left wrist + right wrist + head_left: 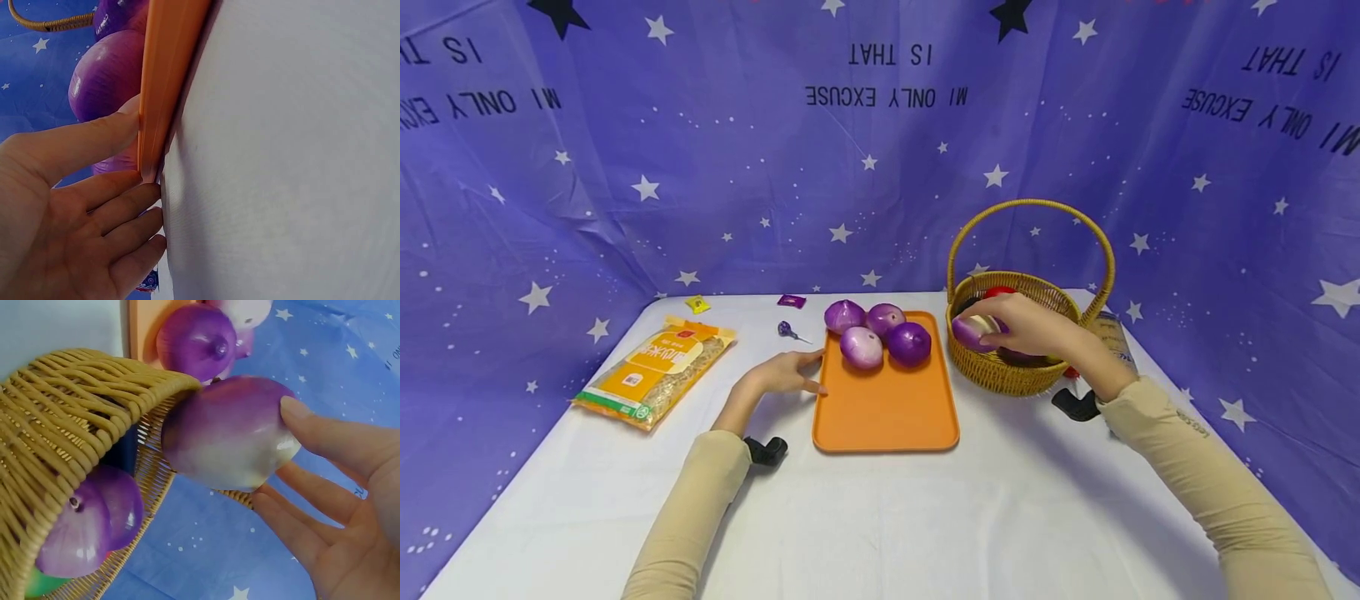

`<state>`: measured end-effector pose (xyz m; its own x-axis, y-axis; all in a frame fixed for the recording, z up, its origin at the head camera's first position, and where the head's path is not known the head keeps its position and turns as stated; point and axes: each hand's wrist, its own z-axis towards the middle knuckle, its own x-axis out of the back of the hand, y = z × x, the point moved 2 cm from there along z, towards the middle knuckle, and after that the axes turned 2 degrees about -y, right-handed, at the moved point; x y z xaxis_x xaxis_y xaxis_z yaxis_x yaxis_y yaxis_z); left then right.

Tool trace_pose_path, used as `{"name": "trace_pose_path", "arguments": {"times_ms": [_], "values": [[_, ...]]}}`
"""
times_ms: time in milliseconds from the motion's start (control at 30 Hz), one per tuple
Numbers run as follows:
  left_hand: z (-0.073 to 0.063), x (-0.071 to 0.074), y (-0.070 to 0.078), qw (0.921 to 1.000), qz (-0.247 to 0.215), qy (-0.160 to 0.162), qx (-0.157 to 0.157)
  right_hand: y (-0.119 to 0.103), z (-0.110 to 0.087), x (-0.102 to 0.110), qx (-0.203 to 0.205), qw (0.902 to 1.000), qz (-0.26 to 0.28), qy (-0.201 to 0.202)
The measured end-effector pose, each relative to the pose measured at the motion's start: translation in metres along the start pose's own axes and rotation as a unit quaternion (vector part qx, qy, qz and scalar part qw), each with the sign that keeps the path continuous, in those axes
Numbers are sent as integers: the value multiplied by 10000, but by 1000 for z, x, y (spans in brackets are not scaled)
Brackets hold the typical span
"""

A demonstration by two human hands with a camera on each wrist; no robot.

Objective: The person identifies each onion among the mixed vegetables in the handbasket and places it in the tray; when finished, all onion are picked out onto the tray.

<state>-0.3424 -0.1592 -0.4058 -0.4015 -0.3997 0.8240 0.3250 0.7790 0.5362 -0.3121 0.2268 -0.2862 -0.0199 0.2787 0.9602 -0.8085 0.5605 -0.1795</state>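
Note:
My right hand pinches a purple-and-white onion between thumb and fingertips at the near-left rim of the wicker basket. More purple onions lie inside the basket in the right wrist view. Left of it is an orange tray, with several purple onions grouped at its far end. At the tray's left edge rests my left hand. Its thumb and fingertips touch the rim, the other fingers fairly straight.
An orange-and-clear bag of grain lies at the left. Near the back are a yellow packet, a purple packet and a small lollipop. The basket's tall handle arches up. Beyond my right forearm stands a partly hidden jar-like item.

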Motion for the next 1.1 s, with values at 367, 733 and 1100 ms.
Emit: {"name": "trace_pose_path", "arguments": {"times_ms": [367, 733, 1100], "values": [[-1, 1, -2, 10000, -58, -6, 53, -11, 17, -1, 136, 9992, -11, 368], [-1, 0, -1, 10000, -24, 4, 21, -32, 38, -50, 457, 9961, 730, 210], [-1, 1, -1, 10000, 22, -11, 19, -42, 65, -102, 570, 9854, 1602, 130]]}}
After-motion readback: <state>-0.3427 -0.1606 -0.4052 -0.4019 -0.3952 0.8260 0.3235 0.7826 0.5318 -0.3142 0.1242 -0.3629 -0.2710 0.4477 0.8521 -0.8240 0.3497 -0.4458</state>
